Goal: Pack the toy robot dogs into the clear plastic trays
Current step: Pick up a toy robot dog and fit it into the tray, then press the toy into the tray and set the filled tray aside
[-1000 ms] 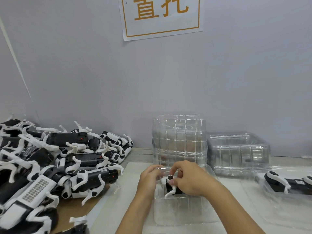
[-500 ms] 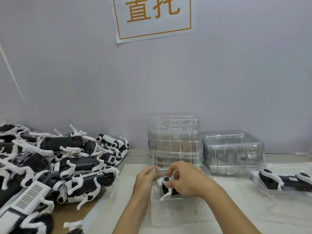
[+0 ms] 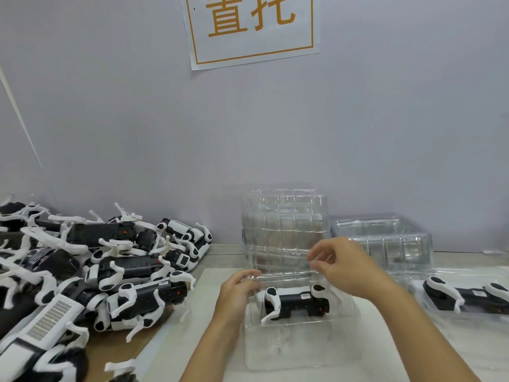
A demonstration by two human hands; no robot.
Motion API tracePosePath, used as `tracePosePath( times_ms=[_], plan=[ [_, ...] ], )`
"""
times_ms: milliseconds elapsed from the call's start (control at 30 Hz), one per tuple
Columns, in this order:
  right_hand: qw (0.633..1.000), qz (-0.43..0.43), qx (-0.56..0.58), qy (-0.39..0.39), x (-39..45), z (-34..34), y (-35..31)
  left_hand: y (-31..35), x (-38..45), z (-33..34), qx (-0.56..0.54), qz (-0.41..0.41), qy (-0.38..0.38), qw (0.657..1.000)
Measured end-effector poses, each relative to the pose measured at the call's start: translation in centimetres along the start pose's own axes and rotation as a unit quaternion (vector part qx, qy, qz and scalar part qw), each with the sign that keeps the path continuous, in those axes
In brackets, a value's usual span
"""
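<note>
A black-and-white toy robot dog (image 3: 296, 301) lies on its side inside a clear plastic tray (image 3: 303, 351) in front of me on the table. My left hand (image 3: 237, 292) grips the tray's left rim, close to the dog's rear leg. Above the dog's right end hovers my right hand (image 3: 344, 266), slightly blurred, with loosely curled fingers that hold nothing. At the left lies a big pile of loose robot dogs (image 3: 124, 271).
A tall stack of clear trays (image 3: 285, 230) stands just behind the tray in use, with a lower stack (image 3: 382, 238) to its right. Another dog (image 3: 465, 296) lies in a tray at the right edge. The wall, bearing a paper sign (image 3: 250, 26), is close behind.
My right hand has let go of the dog and risen up and to the right. The dog now lies uncovered in the tray. My left hand has stayed at the tray's left side.
</note>
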State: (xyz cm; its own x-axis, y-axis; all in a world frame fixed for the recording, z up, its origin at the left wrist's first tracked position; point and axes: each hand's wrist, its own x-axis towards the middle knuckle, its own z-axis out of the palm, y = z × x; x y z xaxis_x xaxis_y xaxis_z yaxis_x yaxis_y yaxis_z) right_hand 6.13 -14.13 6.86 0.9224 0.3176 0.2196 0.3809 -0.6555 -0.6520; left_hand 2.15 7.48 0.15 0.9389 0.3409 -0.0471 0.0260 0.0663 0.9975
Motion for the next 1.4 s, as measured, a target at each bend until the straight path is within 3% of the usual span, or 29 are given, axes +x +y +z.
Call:
tracePosePath(
  times_ms=[67, 133, 267, 400, 500, 600, 733, 933, 1400],
  plan=[
    [0.999, 0.022, -0.029, 0.000, -0.1, -0.6, 1.1, 0.1, 0.1, -0.4, -0.007, 0.000, 0.003, 1.000],
    [0.996, 0.042, -0.057, -0.050, -0.3, -0.6, 1.8, 0.4, 0.2, -1.0, -0.013, 0.006, 0.011, 1.000],
    [0.994, 0.062, -0.020, -0.084, -0.3, 0.0, 2.0, 0.9, 0.0, -2.1, 0.090, 0.084, -0.001, 0.992],
    [0.995, 0.061, -0.018, -0.077, -0.2, 0.1, 2.0, 2.4, -0.2, -2.3, 0.252, 0.197, -0.025, 0.947],
    [0.995, 0.061, -0.016, -0.076, -0.1, 0.2, 2.0, 3.7, -0.9, -1.2, 0.358, 0.235, -0.075, 0.900],
    [0.995, 0.063, -0.015, -0.074, -0.1, 0.2, 2.0, 4.6, -1.8, 0.3, 0.437, 0.199, -0.153, 0.864],
    [0.995, 0.063, -0.014, -0.073, -0.1, 0.2, 2.0, 4.4, -2.4, 1.3, 0.536, 0.156, -0.200, 0.805],
    [0.995, 0.062, -0.015, -0.074, 0.1, 0.5, 2.2, 5.1, -3.0, 1.5, 0.581, 0.121, -0.246, 0.766],
    [0.997, 0.045, -0.037, -0.056, -0.3, -2.2, 0.4, 7.3, -4.5, 2.4, 0.585, 0.145, -0.206, 0.771]
  ],
)
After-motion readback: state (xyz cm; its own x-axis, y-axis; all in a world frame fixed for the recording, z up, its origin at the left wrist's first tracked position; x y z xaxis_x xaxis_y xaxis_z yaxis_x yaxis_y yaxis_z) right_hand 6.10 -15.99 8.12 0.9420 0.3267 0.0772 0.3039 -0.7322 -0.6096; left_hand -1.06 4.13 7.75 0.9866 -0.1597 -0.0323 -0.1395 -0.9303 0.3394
